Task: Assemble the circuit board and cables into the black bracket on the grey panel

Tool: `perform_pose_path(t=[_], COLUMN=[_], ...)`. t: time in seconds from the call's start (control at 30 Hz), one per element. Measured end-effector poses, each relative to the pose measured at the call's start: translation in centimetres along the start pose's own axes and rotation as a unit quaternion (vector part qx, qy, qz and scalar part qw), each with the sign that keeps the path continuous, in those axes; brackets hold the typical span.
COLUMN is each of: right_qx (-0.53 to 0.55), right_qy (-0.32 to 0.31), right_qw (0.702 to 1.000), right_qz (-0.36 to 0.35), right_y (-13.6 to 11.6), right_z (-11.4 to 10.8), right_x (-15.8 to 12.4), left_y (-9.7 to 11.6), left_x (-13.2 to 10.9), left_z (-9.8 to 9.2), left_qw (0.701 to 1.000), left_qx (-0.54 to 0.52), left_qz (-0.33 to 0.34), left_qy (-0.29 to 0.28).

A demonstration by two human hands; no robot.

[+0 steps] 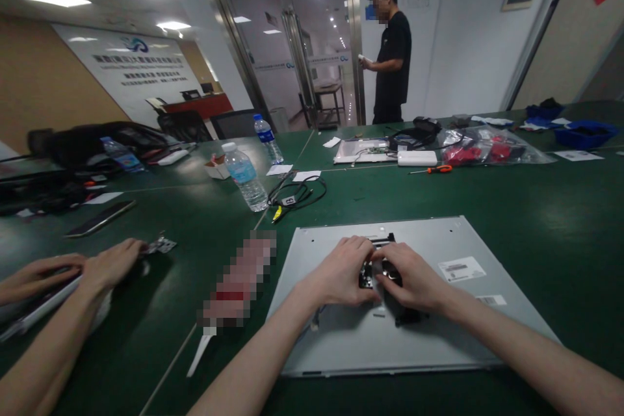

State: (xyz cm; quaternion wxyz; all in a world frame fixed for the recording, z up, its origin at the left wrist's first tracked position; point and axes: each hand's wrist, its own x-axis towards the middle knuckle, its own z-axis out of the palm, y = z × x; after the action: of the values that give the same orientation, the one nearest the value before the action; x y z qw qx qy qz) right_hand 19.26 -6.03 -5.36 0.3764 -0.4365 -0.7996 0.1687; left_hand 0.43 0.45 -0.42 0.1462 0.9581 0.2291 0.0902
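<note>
Glass doors (331,32) stand at the back of the room, and beside them a person in black (394,58) holds something small and white. In front runs a long green table (560,240). Near its close edge lies a flat grey panel (341,354), its near edge roughly parallel to the table's.

Both of the wearer's hands meet above the middle of the panel, over a small dark part (366,276) with shiny bits. The left hand (347,270) is half curled, thumb on the near side and fingers on the far side, closed on the left of the part; some of its fingertips are hidden. The right hand (412,276) bends over from the other side, thumb and fingers drawn in on the same part. Whether the part rests on the panel cannot be told. Black bracket pieces (408,318) show below the right hand, and a white label (462,269) sits toward the panel's right edge.

Left of the panel's left edge lies a blurred reddish packet (238,279) with a white tip. Farther left, another person's hands (110,266) work over something pale. Beyond the panel's far left corner are a black cable (305,198) and a water bottle (246,179); past its far edge, an orange screwdriver (439,169).
</note>
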Motion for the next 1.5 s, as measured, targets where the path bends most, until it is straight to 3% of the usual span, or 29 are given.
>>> perform_pose_path(t=[0.63, 1.5], right_qx=[-0.018, 0.002], right_qy=[-0.028, 0.004], right_qw=[0.999, 1.000], right_qz=[0.008, 0.022], right_y=[-0.21, 0.44], right_z=[0.15, 0.87], right_x=[0.04, 0.14], left_y=[-0.10, 0.01], left_x=[-0.36, -0.05], left_z=[0.29, 0.06], left_qw=[1.000, 1.000], left_qx=[-0.018, -0.003], left_qz=[-0.006, -0.008], left_qy=[-0.007, -0.016])
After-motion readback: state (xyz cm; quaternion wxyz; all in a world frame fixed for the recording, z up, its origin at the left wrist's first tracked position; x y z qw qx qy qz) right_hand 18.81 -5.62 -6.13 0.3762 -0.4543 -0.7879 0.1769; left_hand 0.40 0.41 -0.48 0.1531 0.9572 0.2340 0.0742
